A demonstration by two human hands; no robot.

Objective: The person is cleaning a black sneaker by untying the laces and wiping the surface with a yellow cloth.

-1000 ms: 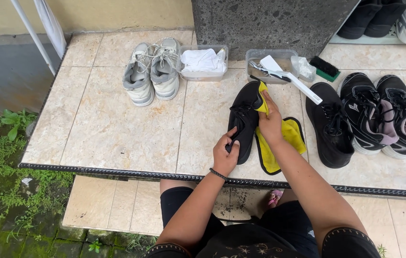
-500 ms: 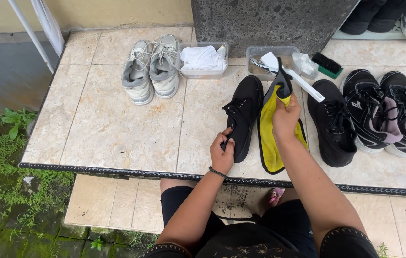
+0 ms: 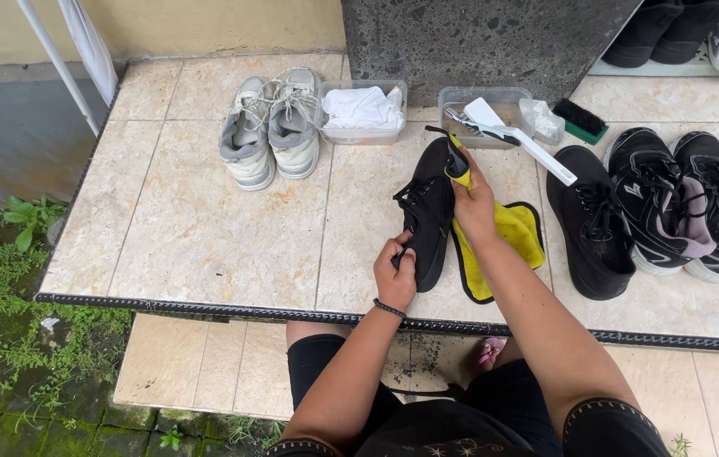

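Observation:
A black lace-up shoe [image 3: 429, 211] lies on the tiled ledge in front of me. My left hand [image 3: 396, 275] grips its near end by the toe. My right hand [image 3: 474, 203] presses a fold of a yellow cloth with black trim [image 3: 513, 233] against the shoe's heel end. The rest of the cloth lies flat on the tiles, just right of the shoe. The matching black shoe [image 3: 589, 222] rests further right, untouched.
A grey-white pair of sneakers [image 3: 272, 127] sits at the back left. Behind stand a clear tub of white cloths [image 3: 363, 110] and a tub [image 3: 495, 106] holding a white-handled brush [image 3: 520, 140], with a green scrub brush [image 3: 580, 120] beside it. Black-and-pink sneakers [image 3: 688, 203] lie far right. The ledge's edge [image 3: 207, 305] drops off below.
My right hand lifted the yellow cloth from beside the shoe and brought it up against the shoe's heel end. My left hand kept its hold on the toe.

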